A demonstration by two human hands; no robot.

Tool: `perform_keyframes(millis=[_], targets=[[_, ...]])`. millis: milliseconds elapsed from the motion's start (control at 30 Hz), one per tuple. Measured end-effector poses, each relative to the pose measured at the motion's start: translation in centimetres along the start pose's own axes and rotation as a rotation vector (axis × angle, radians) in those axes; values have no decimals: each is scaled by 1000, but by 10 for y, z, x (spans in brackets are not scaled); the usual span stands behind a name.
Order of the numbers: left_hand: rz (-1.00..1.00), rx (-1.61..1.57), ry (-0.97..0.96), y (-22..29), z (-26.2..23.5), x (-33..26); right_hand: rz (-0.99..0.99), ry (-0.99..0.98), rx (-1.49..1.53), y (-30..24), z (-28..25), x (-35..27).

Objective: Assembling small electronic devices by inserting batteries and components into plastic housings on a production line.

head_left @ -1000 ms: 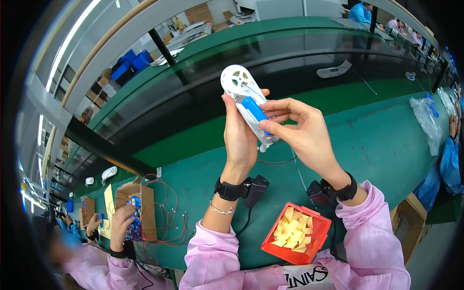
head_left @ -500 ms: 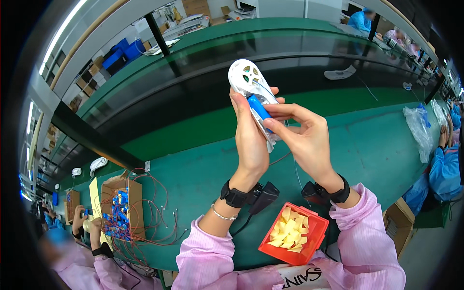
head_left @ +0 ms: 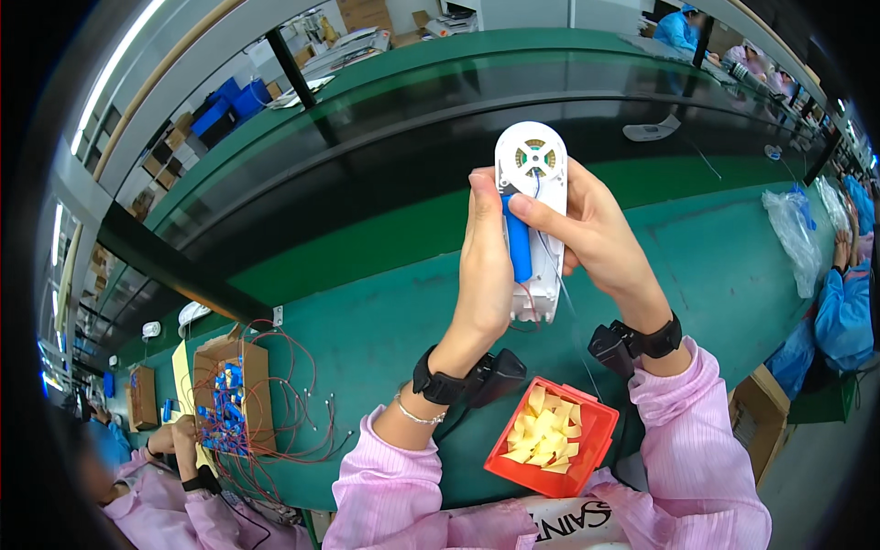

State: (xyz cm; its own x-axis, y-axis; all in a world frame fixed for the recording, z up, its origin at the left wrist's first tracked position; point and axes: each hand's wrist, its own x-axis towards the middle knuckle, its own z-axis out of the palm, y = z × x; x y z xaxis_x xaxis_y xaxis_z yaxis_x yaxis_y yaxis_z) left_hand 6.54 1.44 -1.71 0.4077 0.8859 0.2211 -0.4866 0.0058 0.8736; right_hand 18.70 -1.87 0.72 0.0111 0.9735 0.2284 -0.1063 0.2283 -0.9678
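A white plastic housing (head_left: 547,275) with a round, motor-like end is held upright above the bench between both hands. A blue cylindrical battery (head_left: 518,243) lies lengthwise in its left side, with thin wires running from the housing. My left hand (head_left: 486,252) is closed along the housing's left edge, its fingers mostly hidden behind. My right hand (head_left: 596,225) grips the right edge, the thumb pressing on the battery's upper end. Below the hands, a red tray (head_left: 600,426) holds yellow paper-like pieces (head_left: 545,431).
On the left, a cardboard box (head_left: 259,390) holds blue batteries with trailing red wires, beside a co-worker's hands (head_left: 183,435). A dark conveyor (head_left: 403,156) runs beyond the green bench, carrying a white shell (head_left: 651,129). Clear plastic bags (head_left: 796,238) lie at right.
The housing has moved right and turned more upright, its open face toward me. My right hand has shifted from pinching the battery to gripping the housing's right edge, thumb on the battery.
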Motion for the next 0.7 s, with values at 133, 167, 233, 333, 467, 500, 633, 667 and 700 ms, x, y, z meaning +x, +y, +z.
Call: perform_keyframes(millis=[133, 167, 233, 333, 467, 500, 633, 667, 700], targets=[[77, 145, -125, -5, -7, 3, -268, 140, 174, 10, -3, 7], [143, 257, -129, -7, -4, 3, -307, 187, 220, 9, -10, 7], [271, 496, -110, -11, 2, -4, -318, 248, 182, 8, -17, 8], [445, 766, -9, -13, 12, -14, -432, 274, 174, 16, -8, 8], [353, 743, -21, -12, 8, -9, -351, 298, 126, 12, -6, 6], [317, 665, -63, -19, -11, 3, -299, 283, 108, 16, -8, 12], [-153, 142, -20, -19, -81, 62, -272, 419, -72, -4, -21, 3], [-148, -13, 157, -33, -117, 73, -286, 349, -109, -7, -24, 1], [-129, -166, 334, -43, -153, 78, -304, 274, -139, -13, -24, 0]])
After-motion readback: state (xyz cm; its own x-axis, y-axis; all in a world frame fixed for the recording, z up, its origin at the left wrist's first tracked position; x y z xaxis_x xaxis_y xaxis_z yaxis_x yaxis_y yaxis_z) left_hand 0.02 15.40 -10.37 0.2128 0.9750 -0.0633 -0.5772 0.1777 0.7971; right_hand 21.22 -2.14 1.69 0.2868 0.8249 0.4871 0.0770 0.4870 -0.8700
